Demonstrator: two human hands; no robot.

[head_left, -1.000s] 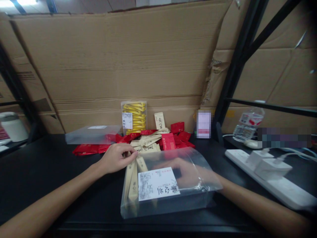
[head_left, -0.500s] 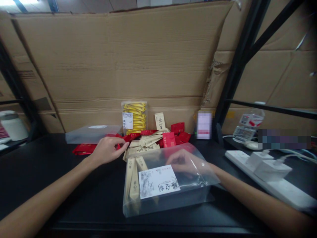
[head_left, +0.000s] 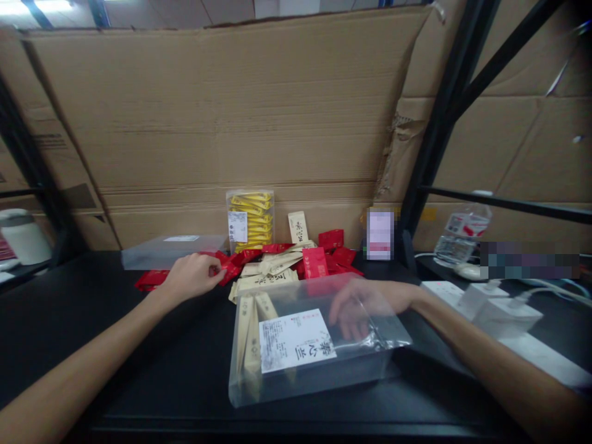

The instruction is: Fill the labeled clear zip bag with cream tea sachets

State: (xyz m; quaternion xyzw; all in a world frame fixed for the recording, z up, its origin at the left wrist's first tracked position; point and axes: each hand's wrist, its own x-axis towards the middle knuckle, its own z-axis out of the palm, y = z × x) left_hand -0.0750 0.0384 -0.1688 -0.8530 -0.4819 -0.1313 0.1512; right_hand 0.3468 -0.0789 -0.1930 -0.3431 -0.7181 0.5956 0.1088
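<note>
Two hands work over one clear plastic box (head_left: 309,364) with a white label, lying on the black table (head_left: 69,320). The left hand (head_left: 192,277) pinches a red sachet (head_left: 229,269) at the edge of the heap; the right hand (head_left: 358,305) reaches into the box's open end, fingers loosely curled (whether they hold anything, I cannot tell). Two beige sachets (head_left: 252,330) lie inside. Behind stand one box of yellow sachets (head_left: 250,219), one water bottle (head_left: 462,231) and a cardboard wall (head_left: 231,111).
</note>
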